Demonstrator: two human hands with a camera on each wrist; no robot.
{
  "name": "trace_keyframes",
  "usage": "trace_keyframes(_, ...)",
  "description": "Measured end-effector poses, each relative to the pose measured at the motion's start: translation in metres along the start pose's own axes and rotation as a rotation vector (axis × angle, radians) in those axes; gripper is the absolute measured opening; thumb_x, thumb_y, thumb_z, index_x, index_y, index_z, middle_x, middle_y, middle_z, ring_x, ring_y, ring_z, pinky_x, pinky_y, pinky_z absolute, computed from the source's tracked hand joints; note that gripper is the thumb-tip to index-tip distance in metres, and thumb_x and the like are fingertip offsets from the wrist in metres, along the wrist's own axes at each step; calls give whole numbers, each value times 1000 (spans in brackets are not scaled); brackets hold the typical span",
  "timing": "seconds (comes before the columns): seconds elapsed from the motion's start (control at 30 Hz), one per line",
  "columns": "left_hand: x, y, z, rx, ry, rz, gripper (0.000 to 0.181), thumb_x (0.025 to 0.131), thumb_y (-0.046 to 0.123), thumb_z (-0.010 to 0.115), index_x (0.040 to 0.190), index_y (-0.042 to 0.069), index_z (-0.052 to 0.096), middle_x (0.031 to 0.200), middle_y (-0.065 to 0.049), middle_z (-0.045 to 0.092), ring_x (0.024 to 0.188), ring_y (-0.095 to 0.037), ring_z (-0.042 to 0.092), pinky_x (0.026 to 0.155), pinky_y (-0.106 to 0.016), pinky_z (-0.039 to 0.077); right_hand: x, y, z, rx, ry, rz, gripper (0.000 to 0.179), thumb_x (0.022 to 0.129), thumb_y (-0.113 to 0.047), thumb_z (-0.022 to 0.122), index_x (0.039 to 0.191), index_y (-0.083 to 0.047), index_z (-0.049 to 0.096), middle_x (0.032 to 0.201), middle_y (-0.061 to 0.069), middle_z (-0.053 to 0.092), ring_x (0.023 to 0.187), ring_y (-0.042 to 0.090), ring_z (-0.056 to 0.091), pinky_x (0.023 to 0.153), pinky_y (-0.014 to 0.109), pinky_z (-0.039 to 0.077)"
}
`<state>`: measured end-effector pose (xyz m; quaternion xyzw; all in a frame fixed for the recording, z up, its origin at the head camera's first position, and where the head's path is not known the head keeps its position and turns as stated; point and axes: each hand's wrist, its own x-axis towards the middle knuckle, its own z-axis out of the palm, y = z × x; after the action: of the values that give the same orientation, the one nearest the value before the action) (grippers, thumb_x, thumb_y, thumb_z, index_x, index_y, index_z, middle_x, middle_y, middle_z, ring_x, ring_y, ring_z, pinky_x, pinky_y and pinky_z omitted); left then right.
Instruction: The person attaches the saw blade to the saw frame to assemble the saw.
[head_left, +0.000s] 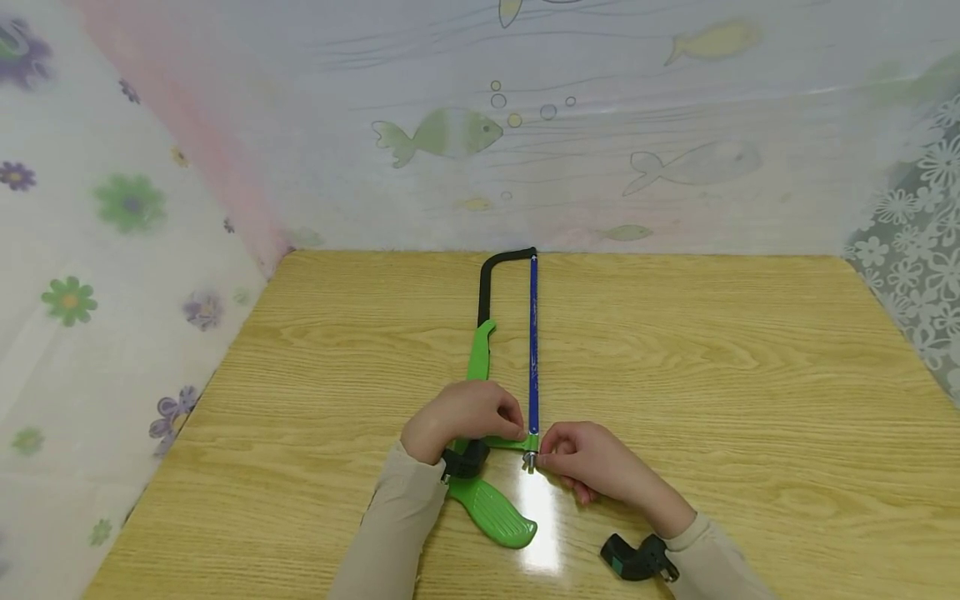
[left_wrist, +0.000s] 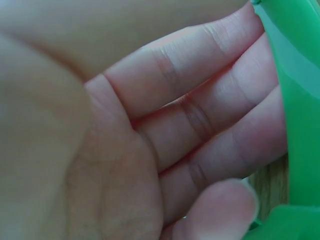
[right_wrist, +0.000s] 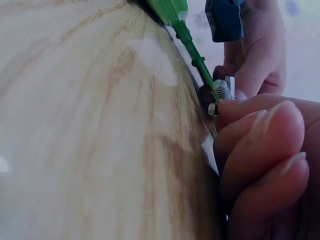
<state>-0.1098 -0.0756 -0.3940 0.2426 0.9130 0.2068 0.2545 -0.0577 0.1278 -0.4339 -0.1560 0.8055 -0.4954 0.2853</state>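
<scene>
A hacksaw with a green handle and a black front frame lies flat on the wooden table. Its blue blade runs along the right side, away from me. My left hand holds the green frame near the blade's near end; in the left wrist view its fingers reach the green part. At the near end sits a metal wing nut on a threaded bolt. My right hand pinches at the wing nut, thumb and forefinger beside it; their exact contact is partly hidden.
The wood-grain table extends on both sides of the saw. A curtain with fish drawings hangs behind it, and a flower-patterned sheet hangs at the left. Each wrist wears a black camera, such as the right one.
</scene>
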Motion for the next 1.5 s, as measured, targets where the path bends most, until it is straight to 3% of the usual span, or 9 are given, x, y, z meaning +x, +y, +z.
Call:
trace_keyframes(0.83, 1, -1, 2, 1, -4, 8, 9, 77, 39, 66, 71, 33, 64, 71, 20, 57, 63, -3, 51, 59, -25, 40, 0, -2, 1, 8, -29, 7, 33, 85, -48, 53, 81, -17, 64, 50, 2, 51, 32, 12, 42, 36, 35, 41)
trace_keyframes(1.5, 1, -2, 1, -8, -6, 8, 10, 77, 40, 66, 71, 32, 63, 72, 19, 57, 64, -4, 51, 61, -26, 40, 1, -3, 3, 10, -37, 31, 34, 83, -49, 54, 81, -16, 63, 51, 2, 53, 32, 11, 41, 37, 33, 41)
